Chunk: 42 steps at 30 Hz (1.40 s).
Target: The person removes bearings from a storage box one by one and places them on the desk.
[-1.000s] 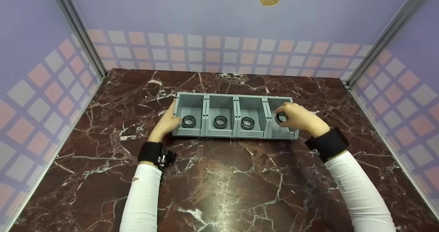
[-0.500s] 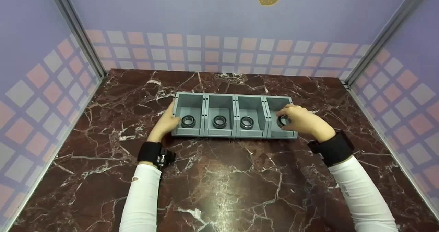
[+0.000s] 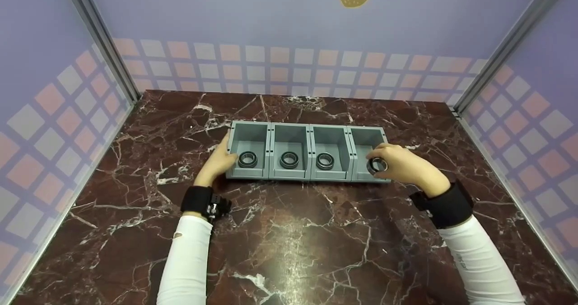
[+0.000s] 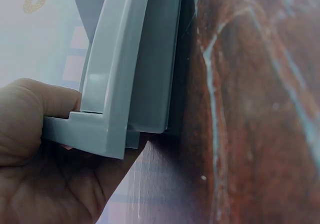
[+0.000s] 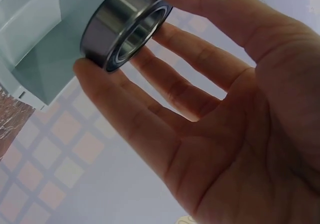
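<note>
A row of several joined grey plastic bins (image 3: 253, 174) stands on the table. My left hand (image 3: 218, 161) grips the leftmost bin's outer side wall, thumb over the rim; the left wrist view shows the wall (image 4: 115, 59) held between thumb and fingers. With its thumb and fingertips, my right hand (image 3: 404, 164) pinches a ball bearing (image 5: 112, 27), a steel ring tilted over the front of the rightmost bin (image 3: 361, 172). The other bins hold one bearing each, lying flat near the front: left bearing (image 3: 247, 166), middle bearing (image 3: 289, 166), right bearing (image 3: 324, 167).
The bins rest on a dark red marbled table (image 3: 289, 242). Purple panels with pink and white squares enclose it at the back wall (image 3: 289, 25), left side and right side. Metal posts (image 3: 101, 39) mark the back corners.
My right hand has moved a little right and towards me, carrying the bearing from inside the rightmost bin to above its front edge. The left hand and the bins stay put.
</note>
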Tool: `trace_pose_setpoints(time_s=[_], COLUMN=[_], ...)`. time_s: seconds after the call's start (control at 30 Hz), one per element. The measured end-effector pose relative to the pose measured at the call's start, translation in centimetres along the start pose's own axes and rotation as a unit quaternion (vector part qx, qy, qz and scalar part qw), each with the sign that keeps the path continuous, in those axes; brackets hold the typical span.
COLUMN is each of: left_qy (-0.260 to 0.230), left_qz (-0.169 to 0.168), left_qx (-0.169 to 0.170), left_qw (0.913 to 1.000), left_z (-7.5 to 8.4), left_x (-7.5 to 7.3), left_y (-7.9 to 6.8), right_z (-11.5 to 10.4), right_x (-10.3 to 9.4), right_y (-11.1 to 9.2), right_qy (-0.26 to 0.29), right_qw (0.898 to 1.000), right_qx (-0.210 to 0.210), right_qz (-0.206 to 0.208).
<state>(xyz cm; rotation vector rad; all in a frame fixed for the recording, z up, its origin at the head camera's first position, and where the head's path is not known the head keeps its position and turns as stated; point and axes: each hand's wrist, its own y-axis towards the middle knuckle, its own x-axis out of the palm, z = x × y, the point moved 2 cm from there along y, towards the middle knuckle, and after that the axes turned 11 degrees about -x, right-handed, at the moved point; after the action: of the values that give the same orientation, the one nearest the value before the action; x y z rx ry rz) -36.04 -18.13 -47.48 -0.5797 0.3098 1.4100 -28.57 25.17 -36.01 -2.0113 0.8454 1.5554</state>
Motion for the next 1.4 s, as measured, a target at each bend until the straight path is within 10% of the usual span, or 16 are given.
trace_pose_setpoints(time_s=[1.4], left_qy=[-0.010], left_qz=[-0.016], left_qx=[-0.007], left_qw=[0.9998], left_z=[0.2], left_x=[0.1], left_y=[-0.3], right_z=[-1.4], right_x=[2.8], right_y=[-4.0], right_qy=[0.022], right_qw=[0.999], right_qx=[0.008], right_qz=[-0.022])
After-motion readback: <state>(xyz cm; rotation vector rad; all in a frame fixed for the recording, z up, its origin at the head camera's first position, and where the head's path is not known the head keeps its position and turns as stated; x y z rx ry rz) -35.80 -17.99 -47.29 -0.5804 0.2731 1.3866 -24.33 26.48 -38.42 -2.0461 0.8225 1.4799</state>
